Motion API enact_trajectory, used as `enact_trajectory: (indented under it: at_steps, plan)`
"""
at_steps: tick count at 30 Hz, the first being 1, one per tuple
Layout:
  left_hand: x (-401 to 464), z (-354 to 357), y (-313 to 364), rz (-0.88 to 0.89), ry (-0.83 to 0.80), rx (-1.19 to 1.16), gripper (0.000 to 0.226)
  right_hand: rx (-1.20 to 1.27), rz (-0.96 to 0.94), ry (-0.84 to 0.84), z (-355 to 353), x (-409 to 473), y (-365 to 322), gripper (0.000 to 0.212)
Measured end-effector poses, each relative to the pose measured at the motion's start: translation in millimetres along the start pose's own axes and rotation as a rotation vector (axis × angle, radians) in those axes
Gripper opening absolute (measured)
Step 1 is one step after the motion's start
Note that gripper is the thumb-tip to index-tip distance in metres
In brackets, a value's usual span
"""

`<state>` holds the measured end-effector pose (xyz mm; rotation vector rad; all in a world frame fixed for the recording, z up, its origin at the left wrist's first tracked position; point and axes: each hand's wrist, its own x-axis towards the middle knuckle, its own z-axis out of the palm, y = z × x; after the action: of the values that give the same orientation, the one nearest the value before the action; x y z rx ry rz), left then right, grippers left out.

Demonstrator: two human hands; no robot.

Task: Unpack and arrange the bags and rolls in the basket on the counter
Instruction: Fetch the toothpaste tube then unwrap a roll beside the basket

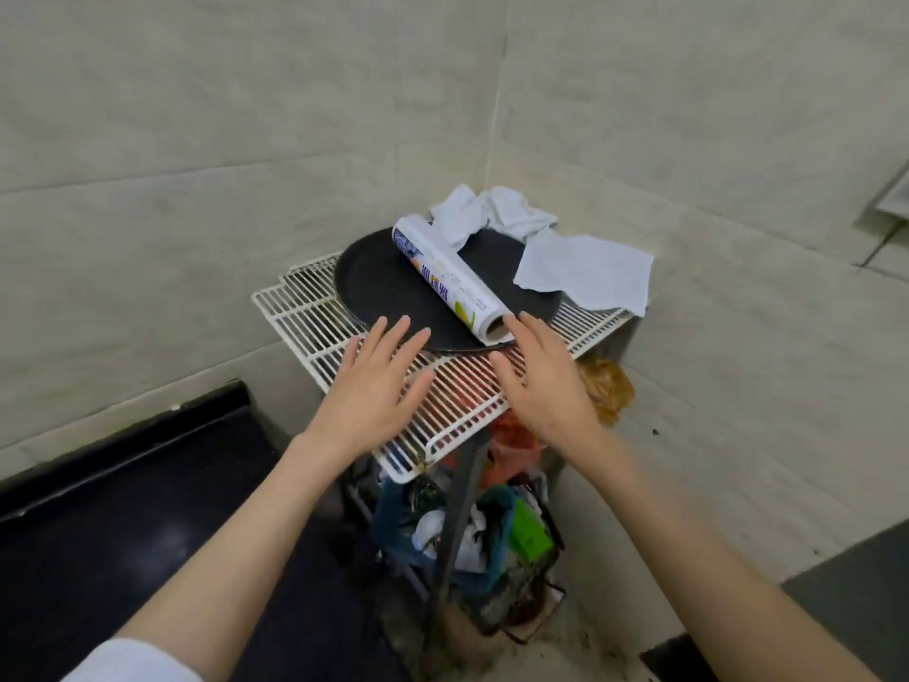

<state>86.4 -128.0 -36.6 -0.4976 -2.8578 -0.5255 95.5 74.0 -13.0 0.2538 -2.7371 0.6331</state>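
A white printed roll [445, 278] lies across a round black tray [378, 283] on a white wire rack [305, 312] in the wall corner. My left hand [376, 386] hovers open over the rack's front, fingertips at the tray's near rim. My right hand [546, 381] is open too, its fingertips close to the roll's near end, touching nothing that I can tell. Under the rack a dark wire basket [541, 593] holds crumpled plastic bags [457, 534] in blue, white, green and orange.
White cloths [585, 273] lie crumpled at the rack's back and right side. A black counter [123, 509] runs along the left wall. An orange bag [607, 386] bulges under the rack's right edge. Tiled walls close in behind and to the right.
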Motion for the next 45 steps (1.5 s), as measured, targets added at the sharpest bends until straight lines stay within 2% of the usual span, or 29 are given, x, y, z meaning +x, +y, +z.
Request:
enact_trajectory:
  at_steps: [7,10,13,19,27,30,32,35,38,39,41,45]
  plan:
    - [69,23,8,-0.131,-0.107,0.011,0.053,0.165,-0.160,-0.180,12,124,21,0.041]
    - [83,32,15,-0.120,-0.144,-0.034,0.052,0.218,-0.213,-0.341,26,153,19,0.038]
    - [92,37,21,-0.092,-0.179,-0.074,0.052,0.224,-0.122,-0.447,34,175,24,0.039]
    - [102,38,24,-0.064,-0.199,-0.133,0.051,0.295,0.006,-0.477,42,199,45,0.048]
    - [104,31,20,-0.083,-0.167,-0.179,0.044,0.614,0.225,-0.542,46,208,48,0.060]
    - [104,28,14,-0.181,-0.106,-0.237,0.040,0.711,0.292,-0.559,50,208,50,0.065]
    - [106,26,13,-0.312,-0.012,-0.332,0.038,0.750,0.350,-0.573,51,208,50,0.067]
    - [117,18,15,-0.561,0.136,-0.577,0.041,0.833,0.361,-0.638,51,207,45,0.043]
    - [131,8,21,-0.773,0.223,-0.987,0.031,0.982,0.407,-0.704,44,199,36,0.034]
    - [133,3,23,-0.792,0.226,-1.124,0.024,1.024,0.393,-0.727,41,194,33,0.032]
    - [130,-6,23,-0.776,0.259,-1.239,0.024,1.071,0.294,-0.782,34,184,26,0.031]
    - [100,-30,15,-0.752,0.401,-1.269,0.026,1.026,-0.031,-0.807,16,159,-2,0.033]
